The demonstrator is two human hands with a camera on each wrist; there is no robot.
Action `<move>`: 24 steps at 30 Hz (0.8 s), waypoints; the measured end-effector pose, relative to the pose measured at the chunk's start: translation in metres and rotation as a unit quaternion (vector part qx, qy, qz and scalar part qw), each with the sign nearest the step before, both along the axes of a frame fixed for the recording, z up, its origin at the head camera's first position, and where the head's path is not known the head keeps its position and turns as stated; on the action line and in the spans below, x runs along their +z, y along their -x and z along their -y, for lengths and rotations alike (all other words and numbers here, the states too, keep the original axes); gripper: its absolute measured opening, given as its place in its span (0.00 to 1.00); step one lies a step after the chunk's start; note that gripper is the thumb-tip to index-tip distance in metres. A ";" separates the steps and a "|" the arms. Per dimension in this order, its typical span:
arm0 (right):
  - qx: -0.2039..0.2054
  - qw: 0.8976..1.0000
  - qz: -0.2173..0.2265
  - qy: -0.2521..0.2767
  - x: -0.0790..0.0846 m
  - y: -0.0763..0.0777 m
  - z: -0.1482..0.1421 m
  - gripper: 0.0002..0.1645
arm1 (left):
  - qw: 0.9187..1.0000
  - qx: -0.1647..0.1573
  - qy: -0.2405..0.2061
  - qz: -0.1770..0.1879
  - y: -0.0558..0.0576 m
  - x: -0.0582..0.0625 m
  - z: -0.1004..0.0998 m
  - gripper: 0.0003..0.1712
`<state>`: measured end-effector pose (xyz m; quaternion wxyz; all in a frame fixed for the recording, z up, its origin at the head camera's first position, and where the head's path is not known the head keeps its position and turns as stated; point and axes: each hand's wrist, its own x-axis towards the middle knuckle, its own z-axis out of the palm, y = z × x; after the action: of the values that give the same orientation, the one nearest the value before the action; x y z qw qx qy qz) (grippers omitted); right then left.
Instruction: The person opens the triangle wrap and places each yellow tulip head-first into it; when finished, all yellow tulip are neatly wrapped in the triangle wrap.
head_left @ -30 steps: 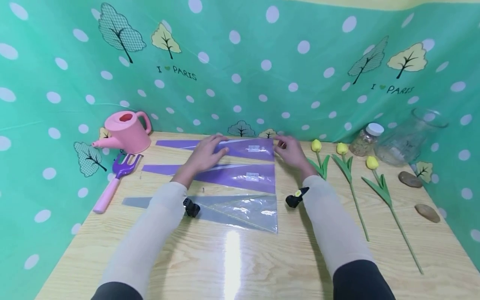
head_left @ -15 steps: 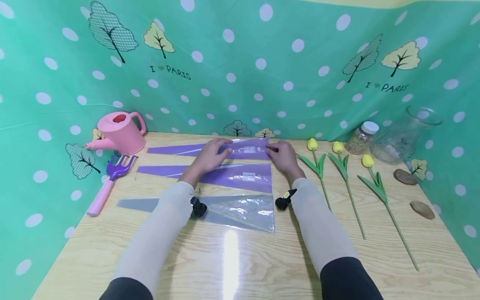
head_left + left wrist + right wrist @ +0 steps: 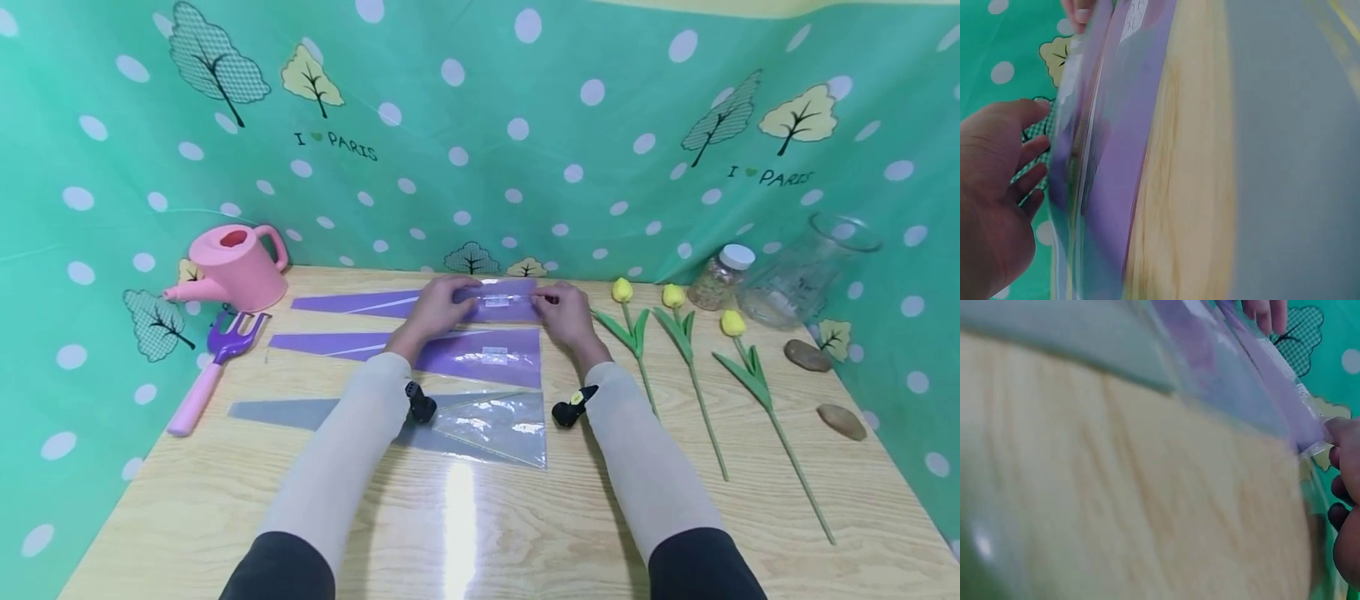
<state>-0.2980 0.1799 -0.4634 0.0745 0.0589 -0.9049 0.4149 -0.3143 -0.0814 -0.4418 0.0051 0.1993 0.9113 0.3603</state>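
Observation:
Three tapering plastic flower sleeves lie in rows on the table: a purple one (image 3: 352, 303) at the back, another purple one (image 3: 480, 358) in the middle, and a grey one (image 3: 487, 425) in front. My right hand (image 3: 567, 317) pinches the wide right edge of the back purple sleeve between thumb and fingertips; the pinch also shows in the right wrist view, at the sleeve corner (image 3: 1310, 434). Over the same sleeve's middle is my left hand (image 3: 442, 307), its fingers loosely bent and spread. In the left wrist view, that hand (image 3: 997, 187) is beside the sleeve.
To the left stand a pink watering can (image 3: 243, 271) and a purple hand fork (image 3: 213, 367). On the right lie three yellow tulips (image 3: 693, 375), two stones (image 3: 807, 356), a white-capped jar (image 3: 720, 279) and a glass vase (image 3: 795, 283). A green dotted cloth (image 3: 420, 125) hangs behind.
My right hand has come to the back purple sleeve's right edge and pinches it. The left hand has slid right along that sleeve. The head view has shifted slightly.

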 end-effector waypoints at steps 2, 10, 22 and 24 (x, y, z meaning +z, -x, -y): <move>0.001 1.000 -0.001 0.015 0.004 -0.001 0.002 0.16 | 1.000 0.004 -0.013 0.006 0.001 0.000 -0.003 0.22; -0.004 0.997 -0.007 0.070 0.020 -0.001 0.009 0.13 | 0.998 0.030 -0.058 0.014 0.008 -0.008 -0.009 0.18; -0.011 0.993 0.024 0.117 0.036 -0.021 0.000 0.21 | 0.987 0.073 -0.139 0.044 0.007 -0.021 -0.008 0.12; -0.028 0.991 0.032 0.128 0.043 -0.033 -0.010 0.21 | 0.985 0.076 -0.148 0.040 0.006 -0.022 -0.007 0.12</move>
<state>-0.2649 0.1899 -0.4206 0.0646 0.0103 -0.8478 0.5263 -0.3206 -0.0743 -0.4638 -0.0155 0.1140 0.8594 0.4982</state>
